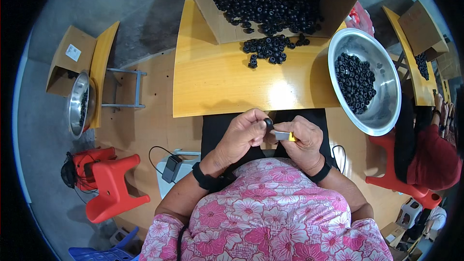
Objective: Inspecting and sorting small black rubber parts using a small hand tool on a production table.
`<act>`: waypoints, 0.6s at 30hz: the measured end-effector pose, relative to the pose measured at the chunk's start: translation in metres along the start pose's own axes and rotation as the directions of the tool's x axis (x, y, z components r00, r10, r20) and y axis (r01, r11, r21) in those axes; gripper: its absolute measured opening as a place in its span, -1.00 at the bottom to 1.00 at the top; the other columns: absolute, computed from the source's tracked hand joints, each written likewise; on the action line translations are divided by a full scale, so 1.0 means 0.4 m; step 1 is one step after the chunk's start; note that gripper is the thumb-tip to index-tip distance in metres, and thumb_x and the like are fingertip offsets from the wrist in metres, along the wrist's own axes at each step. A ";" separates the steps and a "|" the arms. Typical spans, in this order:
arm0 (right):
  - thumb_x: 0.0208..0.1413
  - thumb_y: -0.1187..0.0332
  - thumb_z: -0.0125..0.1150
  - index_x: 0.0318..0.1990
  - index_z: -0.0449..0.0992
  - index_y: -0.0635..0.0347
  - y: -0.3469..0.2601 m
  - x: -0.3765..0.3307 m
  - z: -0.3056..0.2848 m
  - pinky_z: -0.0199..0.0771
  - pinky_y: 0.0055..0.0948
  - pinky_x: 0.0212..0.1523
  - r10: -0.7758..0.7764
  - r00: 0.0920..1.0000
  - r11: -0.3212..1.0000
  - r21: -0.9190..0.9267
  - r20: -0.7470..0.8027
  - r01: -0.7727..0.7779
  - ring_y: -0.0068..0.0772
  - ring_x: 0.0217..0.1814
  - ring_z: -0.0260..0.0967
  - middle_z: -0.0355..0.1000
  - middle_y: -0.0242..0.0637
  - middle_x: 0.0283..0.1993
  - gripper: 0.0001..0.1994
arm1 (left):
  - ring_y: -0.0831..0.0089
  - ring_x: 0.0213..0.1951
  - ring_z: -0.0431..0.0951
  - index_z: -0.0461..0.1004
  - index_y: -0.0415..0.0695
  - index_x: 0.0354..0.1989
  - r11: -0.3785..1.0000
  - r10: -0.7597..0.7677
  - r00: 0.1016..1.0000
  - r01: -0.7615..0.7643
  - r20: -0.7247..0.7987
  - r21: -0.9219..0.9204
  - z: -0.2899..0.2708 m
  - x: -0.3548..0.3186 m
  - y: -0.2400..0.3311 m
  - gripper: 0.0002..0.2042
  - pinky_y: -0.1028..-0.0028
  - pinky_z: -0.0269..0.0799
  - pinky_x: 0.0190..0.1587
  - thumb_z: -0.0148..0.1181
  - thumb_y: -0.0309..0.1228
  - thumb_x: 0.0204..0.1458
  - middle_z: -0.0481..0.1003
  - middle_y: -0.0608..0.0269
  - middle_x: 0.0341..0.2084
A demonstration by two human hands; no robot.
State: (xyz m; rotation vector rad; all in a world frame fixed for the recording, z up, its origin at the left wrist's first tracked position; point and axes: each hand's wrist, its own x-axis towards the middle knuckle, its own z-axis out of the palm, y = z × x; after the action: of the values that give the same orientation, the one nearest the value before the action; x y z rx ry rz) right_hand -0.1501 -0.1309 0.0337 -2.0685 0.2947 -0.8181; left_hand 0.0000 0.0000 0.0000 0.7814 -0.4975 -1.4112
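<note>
My left hand (246, 133) pinches a small round black part (268, 123) between thumb and fingertips, just off the table's front edge. Closed around a small yellow utility knife (293, 137) with a flat grey blade, my right hand (304, 140) is close beside it. The blade points toward the black part; whether they touch I cannot tell. Ahead on the table, several loose black parts (271, 47) lie spilled before a tipped cardboard box (200, 7) full of the same parts. At the right stands a metal bowl (386, 101) holding more of them.
The yellow wooden table (217, 82) spans the space ahead. Red plastic stools (113, 188) stand at the left, near a light stool with a black device (172, 168) on it. Another person in red (432, 159) sits at the right by a second table.
</note>
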 end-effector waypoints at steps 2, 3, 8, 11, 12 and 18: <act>-0.20 0.62 0.32 -0.31 0.58 0.15 0.004 0.000 0.003 0.31 -0.52 -0.49 0.000 1.000 0.999 0.034 -0.028 0.001 -0.42 -0.55 0.33 0.40 -0.30 -0.52 -0.77 | 0.60 -0.44 0.28 0.36 -0.11 -0.08 0.988 0.004 0.998 -0.014 -0.069 -0.154 0.002 0.008 0.024 -0.82 0.62 0.17 -0.46 0.07 -0.31 0.25 0.35 0.30 -0.34; -0.20 0.62 0.32 -0.31 0.58 0.15 -0.001 0.001 0.002 0.31 -0.52 -0.49 0.003 1.000 0.999 0.037 -0.028 -0.002 -0.42 -0.55 0.33 0.40 -0.30 -0.52 -0.77 | 0.61 -0.41 0.29 0.33 -0.13 -0.05 0.982 0.024 0.996 -0.040 -0.085 -0.184 -0.002 0.010 0.031 -0.79 0.63 0.18 -0.46 0.01 -0.28 0.28 0.36 0.27 -0.28; -0.04 0.58 0.34 -0.36 0.56 0.22 -0.003 0.009 0.004 0.30 -0.56 -0.47 0.116 0.992 0.986 0.131 -0.050 -0.108 -0.51 -0.52 0.35 0.43 -0.33 -0.51 -0.90 | 0.60 -0.38 0.30 0.31 -0.15 -0.02 0.970 0.105 0.978 -0.140 -0.179 -0.198 -0.038 0.058 0.084 -0.78 0.68 0.24 -0.44 -0.08 -0.28 0.31 0.34 0.24 -0.21; -0.14 0.65 0.29 -0.31 0.57 0.20 -0.002 0.016 0.004 0.38 -0.53 -0.43 0.118 0.993 0.984 0.139 -0.030 -0.113 -0.41 -0.48 0.41 0.47 -0.30 -0.50 -0.80 | 0.63 -0.41 0.29 0.37 -0.16 -0.06 0.988 0.145 0.955 -0.153 -0.259 -0.011 -0.059 0.101 0.119 -0.81 0.70 0.23 -0.44 -0.06 -0.33 0.30 0.35 0.29 -0.26; -0.14 0.65 0.29 -0.31 0.57 0.20 0.001 0.017 0.004 0.38 -0.53 -0.43 0.120 0.992 0.984 0.138 -0.031 -0.115 -0.41 -0.48 0.41 0.47 -0.30 -0.50 -0.80 | 0.64 -0.43 0.29 0.41 -0.18 -0.09 0.982 0.164 0.935 -0.124 -0.316 0.142 -0.065 0.117 0.130 -0.82 0.71 0.23 -0.44 -0.06 -0.36 0.30 0.35 0.33 -0.33; 0.00 0.57 0.32 -0.34 0.56 0.23 0.013 0.022 0.006 0.35 -0.57 -0.43 0.144 0.990 0.969 0.202 0.000 -0.141 -0.50 -0.47 0.41 0.46 -0.34 -0.48 -0.92 | 0.35 -0.31 0.49 0.52 -0.22 -0.28 0.355 0.609 0.744 0.054 -0.275 0.933 -0.075 0.213 0.162 -0.82 0.41 0.41 -0.20 0.20 -0.35 0.07 0.48 0.17 -0.43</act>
State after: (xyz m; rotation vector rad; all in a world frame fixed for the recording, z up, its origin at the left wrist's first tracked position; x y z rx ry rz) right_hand -0.1417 -0.1366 0.0323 -1.8306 0.3500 -0.7440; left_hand 0.0761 -0.0795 0.0158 1.8698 -0.8754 -0.3167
